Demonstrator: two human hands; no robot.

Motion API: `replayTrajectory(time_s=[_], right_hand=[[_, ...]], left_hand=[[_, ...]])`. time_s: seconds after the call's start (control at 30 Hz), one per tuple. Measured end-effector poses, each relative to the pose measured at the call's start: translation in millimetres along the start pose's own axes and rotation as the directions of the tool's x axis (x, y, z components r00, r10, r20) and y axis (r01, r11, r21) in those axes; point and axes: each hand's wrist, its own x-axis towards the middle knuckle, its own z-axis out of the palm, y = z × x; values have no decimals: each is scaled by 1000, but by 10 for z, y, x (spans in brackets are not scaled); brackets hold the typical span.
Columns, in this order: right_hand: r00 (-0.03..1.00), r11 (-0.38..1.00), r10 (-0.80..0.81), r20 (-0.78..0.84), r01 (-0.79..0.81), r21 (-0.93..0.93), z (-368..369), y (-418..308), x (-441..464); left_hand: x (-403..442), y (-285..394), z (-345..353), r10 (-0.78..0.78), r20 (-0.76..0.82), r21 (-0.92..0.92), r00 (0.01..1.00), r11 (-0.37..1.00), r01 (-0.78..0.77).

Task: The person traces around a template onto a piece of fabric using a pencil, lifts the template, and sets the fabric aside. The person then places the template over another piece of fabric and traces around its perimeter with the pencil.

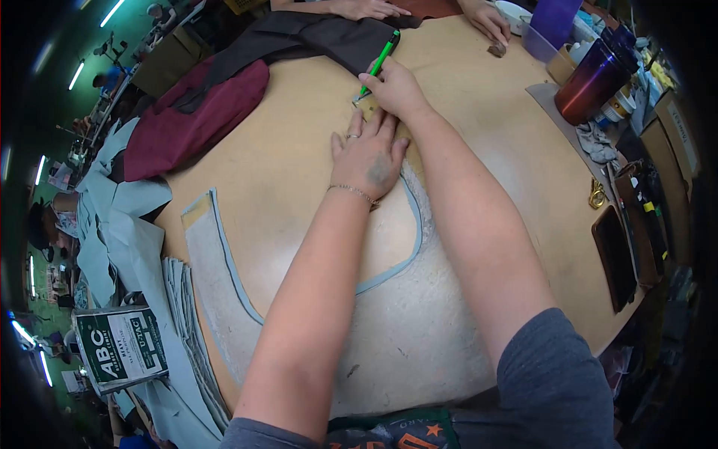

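A large pale grey curved piece [389, 329] with a blue-edged cutout lies on the table in front of me. My left hand [366, 157], wearing a ring and bracelet, presses flat over its far right arm, fingers stretched forward. Just past those fingertips shows a small yellowish end [368, 105] of the piece. My right hand [398, 88] grips a green pen [384, 54], held slanted with its lower end down at that yellowish end. The exact contact of the tip is too small to make out. Another yellowish end [199, 212] shows at the piece's left arm.
Across the table are another person's hands [366, 9], one near a small brown piece [496, 49]. Dark cloth [314, 37] and maroon cloth [198, 123] lie far left. Blue-grey sheets [142, 247] and an ABC can [120, 348] stand left; a tumbler [598, 75] and phone [613, 258] right.
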Motion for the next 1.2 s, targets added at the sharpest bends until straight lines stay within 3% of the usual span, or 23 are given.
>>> replayTrajectory(time_s=[0.1,0.2,0.3,0.43,0.57,0.67,0.7,0.77,0.83,0.93,1.07,1.2], right_hand=[[997,990,-75,-15,73,-121,-55,77,89],[996,980,-35,-79,19,-199,-311,-13,62],[982,899,-164,-97,109,-425,-260,-79,16],[987,956,-156,51,163,-243,-192,-195,-36],[988,893,-130,-78,83,-442,-391,-8,109],[977,874,-141,-159,47,-483,-541,18,59],[971,912,-136,-195,46,-407,-549,67,42],[941,995,-76,-329,51,-84,-430,446,159],[913,969,-15,-407,113,218,-450,527,192],[936,963,56,-348,41,266,-484,493,148],[966,860,191,-176,-78,505,-688,340,-113],[978,984,-55,-201,87,156,-851,368,-451]], left_hand=[[48,-12,39,-50,84,42,995,998,47],[25,-59,65,-46,91,51,995,998,41],[28,-40,65,-54,79,49,995,998,50],[39,-19,34,-62,86,39,994,998,59],[26,-33,50,-66,89,39,994,997,62],[28,-31,52,-75,91,36,993,997,72],[24,-28,45,-78,97,35,992,997,75],[46,-24,10,-90,125,30,988,996,87],[85,-6,-64,-106,176,21,979,994,104],[241,144,-338,-79,353,243,932,970,-10],[556,282,-476,-109,663,154,741,988,8],[516,326,-351,-65,582,186,811,981,-55]])
